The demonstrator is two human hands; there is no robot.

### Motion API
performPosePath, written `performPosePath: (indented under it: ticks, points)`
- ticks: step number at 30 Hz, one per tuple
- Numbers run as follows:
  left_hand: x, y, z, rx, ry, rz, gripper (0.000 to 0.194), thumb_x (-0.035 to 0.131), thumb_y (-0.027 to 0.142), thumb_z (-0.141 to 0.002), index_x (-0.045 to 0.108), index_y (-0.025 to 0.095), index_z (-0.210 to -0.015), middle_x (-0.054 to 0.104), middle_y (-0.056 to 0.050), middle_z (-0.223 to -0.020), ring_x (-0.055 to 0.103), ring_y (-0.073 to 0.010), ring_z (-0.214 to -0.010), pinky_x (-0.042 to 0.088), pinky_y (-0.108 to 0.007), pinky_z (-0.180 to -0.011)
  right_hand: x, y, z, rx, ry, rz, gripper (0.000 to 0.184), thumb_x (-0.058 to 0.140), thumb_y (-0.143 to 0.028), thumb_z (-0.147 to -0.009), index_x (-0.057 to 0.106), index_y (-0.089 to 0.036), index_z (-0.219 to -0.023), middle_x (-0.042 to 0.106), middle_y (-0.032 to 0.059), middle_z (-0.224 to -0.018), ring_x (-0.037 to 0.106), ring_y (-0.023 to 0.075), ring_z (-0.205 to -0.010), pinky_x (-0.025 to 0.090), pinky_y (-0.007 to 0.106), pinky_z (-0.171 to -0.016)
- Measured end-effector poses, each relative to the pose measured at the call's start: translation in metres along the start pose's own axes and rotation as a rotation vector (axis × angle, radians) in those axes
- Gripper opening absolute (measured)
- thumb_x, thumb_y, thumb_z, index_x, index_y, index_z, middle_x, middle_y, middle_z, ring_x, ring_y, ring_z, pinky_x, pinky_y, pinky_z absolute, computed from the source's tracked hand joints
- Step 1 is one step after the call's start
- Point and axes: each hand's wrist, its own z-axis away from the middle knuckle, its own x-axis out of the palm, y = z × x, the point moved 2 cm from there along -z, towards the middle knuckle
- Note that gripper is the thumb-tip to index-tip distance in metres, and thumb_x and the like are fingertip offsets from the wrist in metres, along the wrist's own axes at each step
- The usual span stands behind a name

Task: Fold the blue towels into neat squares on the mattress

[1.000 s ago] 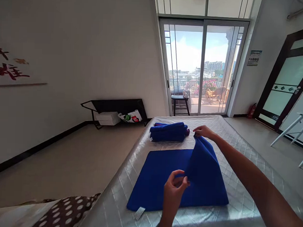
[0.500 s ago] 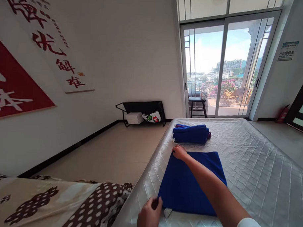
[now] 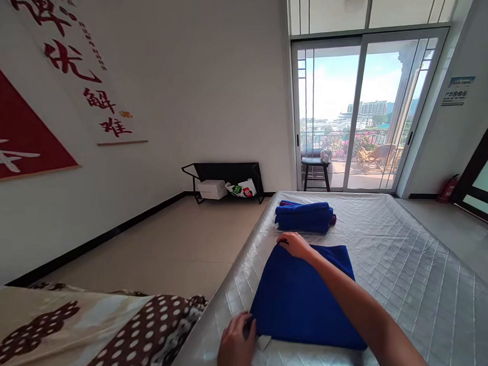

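Note:
A folded blue towel [image 3: 304, 302] lies on a mattress [image 3: 405, 252] in a shiny, quilted cover. My right hand [image 3: 296, 244] reaches across it, fingers pinched on its far left corner, which is slightly raised. At the near left corner is my left hand [image 3: 237, 340], its thumb and curled fingers closed on the towel's edge. A small white tag [image 3: 264, 342] sticks out from the near edge beside it. My right forearm covers part of the towel's right side. Beyond the towel rests a stack of rolled blue towels [image 3: 305, 216], with some dark red showing.
A bed with a brown, dotted and cream cover [image 3: 114, 328] stands on the left. Against the wall is a black rack [image 3: 228, 177] with white boxes [image 3: 212, 189]. A dark stool [image 3: 315, 164] stands by the sliding glass door [image 3: 352, 117]. A fire extinguisher [image 3: 447, 189] is at the right.
The view has shifted slightly. The towel's far left corner has lifted a little and curves inward under my right hand. My left hand stays by the near left corner.

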Motion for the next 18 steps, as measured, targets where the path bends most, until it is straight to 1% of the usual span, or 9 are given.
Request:
performPosePath:
  ticks: [2, 3, 6, 8, 10, 12, 14, 16, 18]
  points:
    - [-0.001, 0.002, -0.001, 0.023, 0.017, -0.025, 0.041, 0.041, 0.053, -0.076, 0.067, 0.023, -0.085, 0.073, -0.016, -0.111, 0.066, -0.0347, -0.107, 0.049, -0.051, -0.099, -0.028, -0.003, 0.025, -0.064, 0.064, -0.085, 0.024, 0.058, -0.015, -0.09, 0.073, -0.024, -0.107, 0.075, 0.0023, -0.106, 0.068, 0.0189, -0.101, 0.051, 0.028, -0.09]
    - [-0.001, 0.004, -0.001, 0.028, 0.018, -0.034, 0.039, 0.041, 0.052, -0.076, 0.066, 0.023, -0.083, 0.074, -0.016, -0.108, 0.066, -0.0346, -0.105, 0.049, -0.051, -0.099, -0.043, -0.005, 0.04, -0.103, 0.109, -0.14, 0.023, 0.058, -0.015, -0.09, 0.072, -0.024, -0.106, 0.075, 0.0024, -0.105, 0.068, 0.0181, -0.099, 0.052, 0.028, -0.089]
    - [-0.007, 0.012, -0.001, 0.004, -0.018, -0.031, 0.035, 0.042, 0.05, -0.074, 0.066, 0.025, -0.078, 0.077, -0.012, -0.09, 0.069, -0.0333, -0.093, 0.053, -0.046, -0.09, -0.089, -0.014, 0.085, -0.218, 0.219, -0.277, 0.02, 0.056, -0.017, -0.09, 0.071, -0.022, -0.102, 0.074, 0.0033, -0.102, 0.068, 0.0176, -0.093, 0.053, 0.029, -0.083]
    - [-0.016, 0.022, -0.002, -0.023, -0.036, -0.003, 0.035, 0.045, 0.053, -0.073, 0.067, 0.027, -0.074, 0.077, -0.009, -0.084, 0.071, -0.0322, -0.088, 0.055, -0.042, -0.083, -0.116, -0.02, 0.112, -0.259, 0.232, -0.278, 0.018, 0.055, -0.02, -0.092, 0.071, -0.023, -0.1, 0.073, 0.003, -0.098, 0.067, 0.017, -0.088, 0.054, 0.029, -0.08]
    - [-0.031, 0.036, -0.005, -0.034, -0.031, 0.033, 0.036, 0.049, 0.057, -0.071, 0.07, 0.028, -0.075, 0.078, -0.006, -0.083, 0.073, -0.0303, -0.084, 0.056, -0.037, -0.077, -0.141, -0.025, 0.135, -0.283, 0.248, -0.251, 0.018, 0.055, -0.023, -0.093, 0.072, -0.023, -0.098, 0.073, 0.0029, -0.094, 0.066, 0.0163, -0.083, 0.054, 0.029, -0.076]
    - [-0.048, 0.055, -0.01, -0.012, -0.004, 0.048, 0.036, 0.053, 0.058, -0.07, 0.073, 0.03, -0.078, 0.079, -0.003, -0.082, 0.074, -0.0287, -0.081, 0.056, -0.034, -0.073, -0.165, -0.029, 0.156, -0.282, 0.296, -0.224, 0.017, 0.054, -0.027, -0.095, 0.071, -0.023, -0.097, 0.073, 0.0032, -0.093, 0.065, 0.0156, -0.08, 0.054, 0.027, -0.071]
    - [-0.068, 0.08, -0.016, 0.049, 0.068, 0.062, 0.036, 0.057, 0.06, -0.069, 0.076, 0.032, -0.081, 0.08, 0.0, -0.083, 0.075, -0.0281, -0.083, 0.056, -0.032, -0.072, -0.188, -0.033, 0.175, -0.25, 0.36, -0.209, 0.018, 0.054, -0.032, -0.096, 0.07, -0.024, -0.097, 0.073, 0.0038, -0.096, 0.064, 0.0148, -0.077, 0.053, 0.025, -0.063]
    - [-0.089, 0.11, -0.022, 0.128, 0.139, 0.092, 0.038, 0.06, 0.064, -0.067, 0.077, 0.033, -0.081, 0.08, 0.001, -0.084, 0.075, -0.0279, -0.085, 0.057, -0.03, -0.073, -0.209, -0.036, 0.192, -0.197, 0.429, -0.207, 0.021, 0.054, -0.038, -0.097, 0.07, -0.024, -0.098, 0.072, 0.004, -0.097, 0.065, 0.0147, -0.078, 0.052, 0.023, -0.057]
    - [-0.11, 0.143, -0.025, 0.207, 0.163, 0.126, 0.042, 0.063, 0.069, -0.065, 0.077, 0.032, -0.079, 0.08, 0.002, -0.082, 0.075, -0.027, -0.085, 0.057, -0.029, -0.073, -0.228, -0.038, 0.208, -0.143, 0.509, -0.222, 0.025, 0.055, -0.044, -0.096, 0.069, -0.024, -0.097, 0.072, 0.0041, -0.096, 0.066, 0.0158, -0.08, 0.054, 0.024, -0.059]
